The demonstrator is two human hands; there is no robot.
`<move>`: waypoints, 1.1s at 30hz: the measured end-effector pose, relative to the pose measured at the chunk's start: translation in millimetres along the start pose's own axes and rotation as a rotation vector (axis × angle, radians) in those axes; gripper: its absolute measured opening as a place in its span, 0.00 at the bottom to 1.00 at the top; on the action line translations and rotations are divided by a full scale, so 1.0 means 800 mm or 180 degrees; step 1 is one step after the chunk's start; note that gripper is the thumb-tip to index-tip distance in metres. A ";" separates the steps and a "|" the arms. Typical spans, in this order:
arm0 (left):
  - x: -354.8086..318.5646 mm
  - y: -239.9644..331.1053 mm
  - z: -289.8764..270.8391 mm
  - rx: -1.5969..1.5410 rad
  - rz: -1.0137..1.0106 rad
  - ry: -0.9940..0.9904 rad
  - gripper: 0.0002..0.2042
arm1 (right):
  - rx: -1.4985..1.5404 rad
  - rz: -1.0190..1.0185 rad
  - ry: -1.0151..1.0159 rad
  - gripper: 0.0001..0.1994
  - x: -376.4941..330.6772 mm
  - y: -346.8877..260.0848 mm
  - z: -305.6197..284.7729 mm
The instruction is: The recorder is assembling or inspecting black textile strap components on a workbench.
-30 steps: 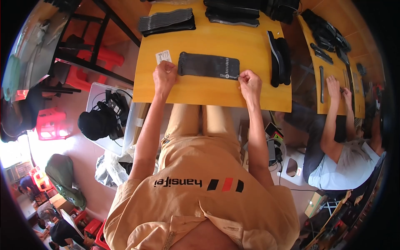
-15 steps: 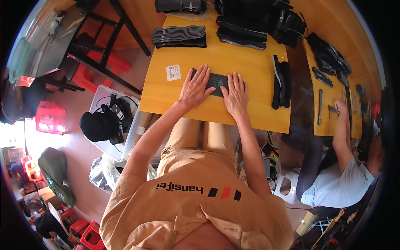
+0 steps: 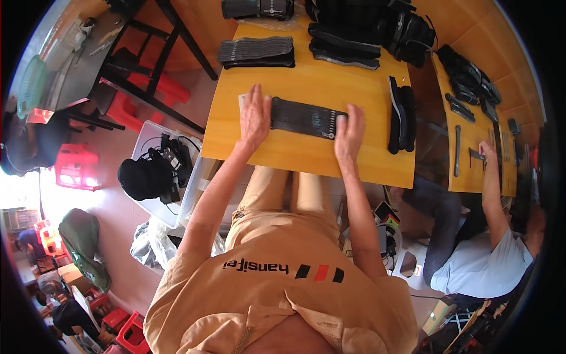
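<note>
A flat, dark rectangular fabric piece lies on the yellow table in front of me, with a row of small pale marks along its right end. My left hand is at its left end, fingers stretched out. At the right end is my right hand, its fingers extended and slightly blurred, with the thumb at the marked edge. Whether either hand presses on the fabric I cannot tell. A white label is mostly hidden behind my left hand.
Stacks of grey and black strips, folded black pieces and black bundles line the far side. Two dark strips lie at the right edge. A white bin stands lower left. A person works at another table on the right.
My hands have moved apart from the middle of the fabric piece to its two ends, uncovering its face and pale marks. My left hand now covers most of the label.
</note>
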State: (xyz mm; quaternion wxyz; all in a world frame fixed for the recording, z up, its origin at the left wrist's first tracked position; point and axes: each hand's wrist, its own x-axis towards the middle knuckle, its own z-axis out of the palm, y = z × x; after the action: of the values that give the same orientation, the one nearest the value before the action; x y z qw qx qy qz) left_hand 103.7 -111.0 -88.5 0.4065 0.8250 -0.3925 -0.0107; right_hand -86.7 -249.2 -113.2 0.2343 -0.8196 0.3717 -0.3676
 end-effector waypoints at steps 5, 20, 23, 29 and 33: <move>0.013 0.013 -0.002 0.0666 -0.0760 -0.0034 0.21 | 0.1601 0.0836 0.1137 0.15 -0.003 0.003 -0.011; 0.019 0.034 0.041 0.1281 -0.1053 0.0169 0.21 | 0.1044 0.0576 0.0986 0.14 -0.002 0.010 -0.005; 0.015 0.033 0.040 0.1056 -0.0901 0.0292 0.19 | 0.1127 0.0584 0.1009 0.14 0.000 0.008 -0.005; 0.010 0.032 0.040 0.0765 -0.0690 0.0279 0.17 | 0.1216 0.0714 0.1026 0.15 -0.003 0.003 -0.010; 0.009 0.031 0.039 0.0851 -0.0508 0.0256 0.16 | 0.1184 0.0868 0.1011 0.16 -0.003 0.004 -0.008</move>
State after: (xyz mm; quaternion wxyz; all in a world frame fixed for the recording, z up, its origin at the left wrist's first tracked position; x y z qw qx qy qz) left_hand 82.6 -145.2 -90.1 0.3063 0.9001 -0.3070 0.0424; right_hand -94.2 -250.3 -112.3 0.3669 -0.6371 0.4368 -0.5184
